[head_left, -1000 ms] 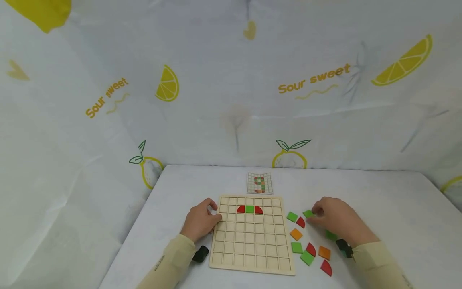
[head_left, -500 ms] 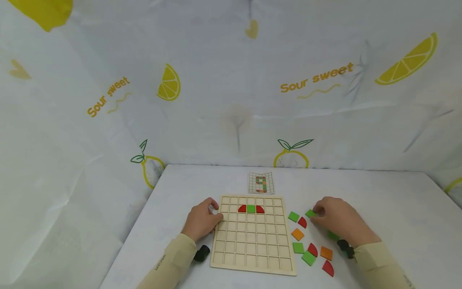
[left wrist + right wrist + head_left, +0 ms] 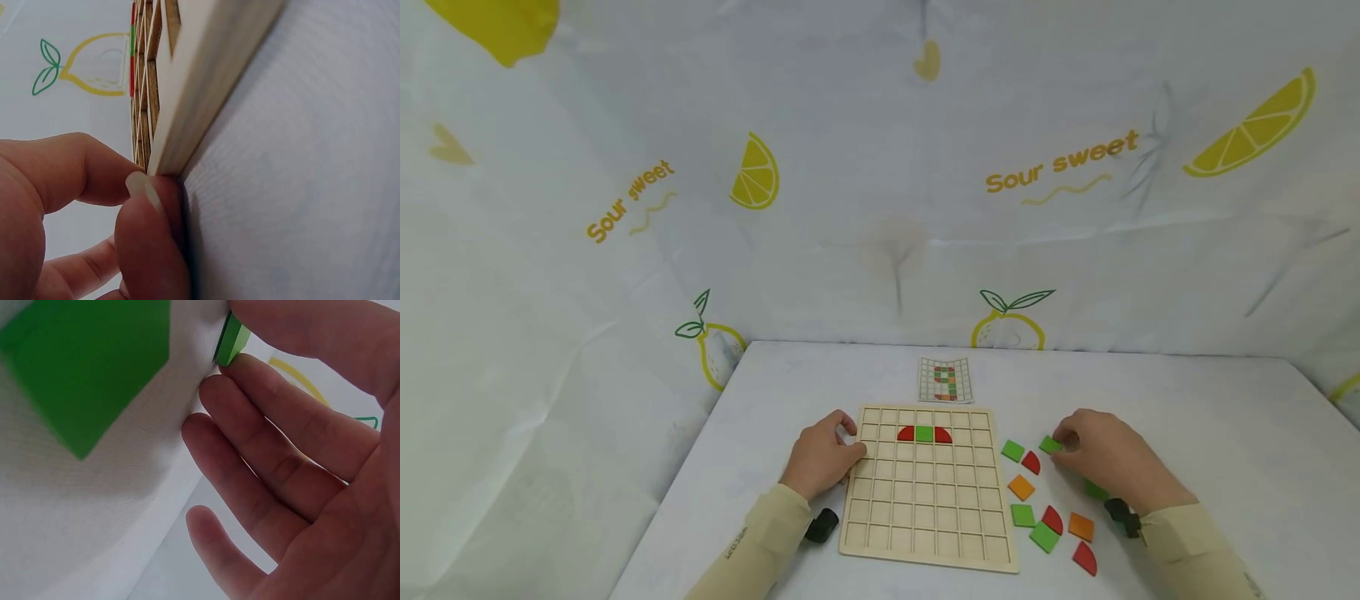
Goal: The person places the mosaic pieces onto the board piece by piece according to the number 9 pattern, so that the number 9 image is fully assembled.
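A wooden grid board (image 3: 936, 504) lies on the white table. Its left edge is held by my left hand (image 3: 823, 457), with thumb and fingertips at the rim in the left wrist view. In one upper row sit a green square tile (image 3: 924, 434) and two red quarter-round tiles, one on each side of it. Right of the board, my right hand (image 3: 1108, 457) pinches another green square tile (image 3: 234, 339) between thumb and index finger, close to the tabletop. A further green tile (image 3: 100, 369) lies under that hand's wrist.
Loose tiles lie between board and right hand: green squares (image 3: 1022, 515), orange squares (image 3: 1081, 526) and red quarter-rounds (image 3: 1084, 558). A paper card (image 3: 945, 381) with a coloured grid pattern lies behind the board. A lemon-printed white sheet (image 3: 880, 183) hangs behind the table.
The whole head view has shifted slightly to the right. Both hands stay at the same places, the right one at the same green tile.
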A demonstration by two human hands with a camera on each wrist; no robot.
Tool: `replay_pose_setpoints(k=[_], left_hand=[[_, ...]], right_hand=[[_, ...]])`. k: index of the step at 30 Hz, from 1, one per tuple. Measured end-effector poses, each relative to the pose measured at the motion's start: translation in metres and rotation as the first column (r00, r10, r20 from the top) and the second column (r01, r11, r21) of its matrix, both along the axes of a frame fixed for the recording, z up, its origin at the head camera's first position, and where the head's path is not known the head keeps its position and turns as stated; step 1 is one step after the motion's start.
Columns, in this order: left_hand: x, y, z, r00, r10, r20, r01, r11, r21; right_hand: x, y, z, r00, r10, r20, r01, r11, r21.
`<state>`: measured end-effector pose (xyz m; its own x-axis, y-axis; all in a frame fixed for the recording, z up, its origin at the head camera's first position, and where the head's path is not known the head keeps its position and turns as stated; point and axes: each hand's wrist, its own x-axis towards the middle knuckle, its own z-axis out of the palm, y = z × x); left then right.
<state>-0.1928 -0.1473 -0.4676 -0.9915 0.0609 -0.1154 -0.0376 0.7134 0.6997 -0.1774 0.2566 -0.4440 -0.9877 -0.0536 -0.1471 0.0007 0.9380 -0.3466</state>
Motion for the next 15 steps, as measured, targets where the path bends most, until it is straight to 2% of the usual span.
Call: replay_pose_setpoints(k=[15], left_hand=[[0.0006,0.0003,-0.0001,1.0,0.011,0.014,-0.011,1.0,0.009]], right_hand=[[-0.0016,-0.0025,0.0041,1.0,0.004,0.027,-0.003,1.0,-0.021]])
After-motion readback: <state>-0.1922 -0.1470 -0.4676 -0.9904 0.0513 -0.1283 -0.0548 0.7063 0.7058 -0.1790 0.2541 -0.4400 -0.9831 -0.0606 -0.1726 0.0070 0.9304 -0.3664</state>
